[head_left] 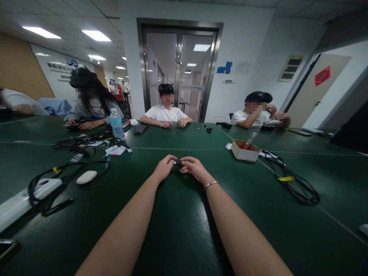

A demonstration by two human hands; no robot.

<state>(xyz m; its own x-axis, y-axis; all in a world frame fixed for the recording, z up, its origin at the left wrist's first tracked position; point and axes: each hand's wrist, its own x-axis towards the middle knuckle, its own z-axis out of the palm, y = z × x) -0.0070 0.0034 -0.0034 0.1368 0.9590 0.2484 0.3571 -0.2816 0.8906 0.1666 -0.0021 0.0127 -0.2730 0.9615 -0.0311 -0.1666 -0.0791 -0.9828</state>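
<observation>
My left hand (pixel 164 167) and my right hand (pixel 193 168) meet over the middle of the dark green table (pixel 178 230). Both pinch a small dark object (pixel 178 163) between their fingertips; it is too small to tell what it is. A thin bracelet (pixel 211 184) circles my right wrist. Both forearms stretch forward just above the tabletop.
A small cardboard box (pixel 245 150) with a red pen stands to the right, beside a coil of black cable (pixel 296 184). On the left lie tangled cables (pixel 71 161), a white oval object (pixel 86 177), a power strip (pixel 20 203) and a water bottle (pixel 116 123). Several people sit along the far side.
</observation>
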